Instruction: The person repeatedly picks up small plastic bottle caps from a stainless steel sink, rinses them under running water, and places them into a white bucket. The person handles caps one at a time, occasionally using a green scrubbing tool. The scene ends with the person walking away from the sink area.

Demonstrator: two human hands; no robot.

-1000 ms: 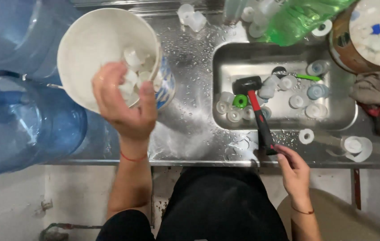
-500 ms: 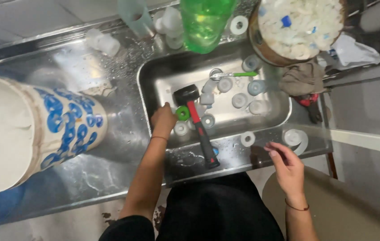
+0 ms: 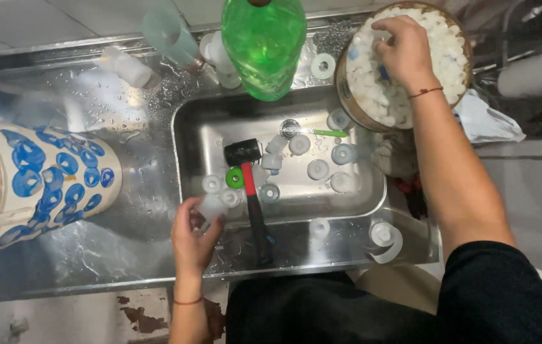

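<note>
1. Wet stainless-steel counter, with an inset stainless sink basin. I note water beads all over it; anything set down here could slide.

2. White tub with blue blotch pattern, lying on its side at far left on the counter. I judge it could roll if nudged.

3. Translucent green plastic bottle, standing at the basin's back edge, just beside the basket. A brush from the right forearm could tip it into the basin.

4. Round brown basket heaped with white plastic caps, at the basin's right rear corner. My right hand lies palm-down on the heap, fingers curled into the caps; whether it has closed on any I cannot tell. A careless scoop could spill caps over the rim.

5. Black-headed mallet with red-and-black handle, head in the basin, handle propped over the front rim. It looks loosely balanced to me.

6. Small translucent white cap, pinched in my left hand at the basin's front-left rim, fingers partly closed around it. Wet fingers could let it drop among the loose caps in the basin.
</note>
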